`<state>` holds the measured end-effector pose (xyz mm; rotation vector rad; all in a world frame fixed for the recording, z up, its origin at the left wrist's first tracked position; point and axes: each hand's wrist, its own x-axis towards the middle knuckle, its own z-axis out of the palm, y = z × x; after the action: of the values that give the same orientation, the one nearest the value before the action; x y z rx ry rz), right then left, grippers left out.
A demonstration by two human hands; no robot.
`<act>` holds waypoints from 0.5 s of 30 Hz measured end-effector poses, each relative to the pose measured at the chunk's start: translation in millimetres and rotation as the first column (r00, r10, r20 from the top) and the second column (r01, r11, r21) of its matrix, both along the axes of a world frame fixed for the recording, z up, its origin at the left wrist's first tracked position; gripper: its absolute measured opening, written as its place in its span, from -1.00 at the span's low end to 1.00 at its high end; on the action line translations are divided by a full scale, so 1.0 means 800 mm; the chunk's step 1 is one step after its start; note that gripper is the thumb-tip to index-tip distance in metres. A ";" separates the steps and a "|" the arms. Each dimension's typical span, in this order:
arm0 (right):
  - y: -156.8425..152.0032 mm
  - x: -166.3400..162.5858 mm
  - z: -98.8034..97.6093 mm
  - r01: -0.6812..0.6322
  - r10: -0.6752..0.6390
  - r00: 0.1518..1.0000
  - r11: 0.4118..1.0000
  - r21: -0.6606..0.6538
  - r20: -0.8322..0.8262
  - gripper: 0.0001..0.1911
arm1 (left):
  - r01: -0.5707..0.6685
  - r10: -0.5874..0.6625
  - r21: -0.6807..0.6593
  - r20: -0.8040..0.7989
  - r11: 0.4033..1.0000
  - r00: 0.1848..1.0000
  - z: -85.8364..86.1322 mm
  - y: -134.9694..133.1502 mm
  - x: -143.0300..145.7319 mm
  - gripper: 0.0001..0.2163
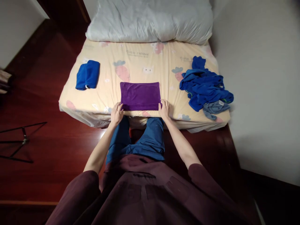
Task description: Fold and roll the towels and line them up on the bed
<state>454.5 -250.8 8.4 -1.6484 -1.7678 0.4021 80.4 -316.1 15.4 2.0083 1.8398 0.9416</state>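
A purple towel [140, 95], folded into a flat rectangle, lies near the front edge of the bed [140, 64]. My left hand [116, 113] rests at its near left corner, fingers curled onto the cloth's edge. At the near right corner, my right hand [164, 109] pinches the edge in the same way. Both hands sit on the mattress edge just above my knees.
A folded blue towel [87, 75] lies on the bed's left side. A loose heap of blue and grey cloths [204, 87] sits at the right. A white pillow [152, 20] lies at the head. Dark wooden floor surrounds the bed, with a black stand [21, 140] at left.
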 end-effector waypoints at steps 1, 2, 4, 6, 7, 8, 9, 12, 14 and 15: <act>-0.010 -0.002 0.006 -0.098 0.098 0.994 0.995 -0.008 0.053 -0.50 | 0.084 -0.085 -0.015 -0.038 0.996 0.996 0.001 -0.003 0.003 -0.52; -0.018 -0.004 0.010 -0.186 0.189 0.977 0.982 -0.032 0.100 -0.48 | 0.149 -0.151 -0.037 -0.067 0.988 0.986 0.000 -0.004 0.006 -0.49; -0.028 -0.008 0.013 -0.311 0.326 0.929 0.944 -0.107 0.175 -0.45 | 0.207 -0.214 -0.080 -0.105 0.975 0.971 -0.005 -0.001 0.011 -0.42; -0.030 -0.011 0.010 -0.353 0.390 0.894 0.917 -0.186 0.221 -0.42 | 0.192 -0.206 -0.119 -0.124 0.974 0.971 -0.014 0.008 0.016 -0.35; -0.029 -0.011 0.007 -0.351 0.397 0.886 0.911 -0.216 0.237 -0.42 | 0.175 -0.193 -0.135 -0.129 0.975 0.973 -0.018 0.012 0.017 -0.33; -0.027 -0.010 0.003 -0.339 0.395 0.884 0.910 -0.238 0.250 -0.41 | 0.159 -0.179 -0.147 -0.132 0.976 0.975 -0.023 0.016 0.017 -0.31; -0.025 -0.009 0.000 -0.325 0.386 0.886 0.912 -0.250 0.258 -0.41 | 0.147 -0.169 -0.155 -0.134 0.977 0.977 -0.027 0.020 0.017 -0.30; -0.016 -0.007 -0.007 -0.286 0.349 0.900 0.925 -0.249 0.263 -0.38 | 0.143 -0.168 -0.166 -0.148 0.976 0.975 -0.035 0.030 0.015 -0.28; -0.010 -0.009 -0.009 -0.258 0.325 0.907 0.931 -0.257 0.267 -0.36 | 0.143 -0.173 -0.174 -0.172 0.974 0.970 -0.037 0.037 0.015 -0.31; -0.007 -0.012 -0.009 -0.243 0.314 0.910 0.933 -0.264 0.272 -0.35 | 0.140 -0.173 -0.178 -0.185 0.974 0.967 -0.037 0.041 0.016 -0.33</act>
<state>445.2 -256.2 1.0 -1.6849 -2.2831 0.5113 93.6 -283.3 -14.5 2.1731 1.7572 0.5429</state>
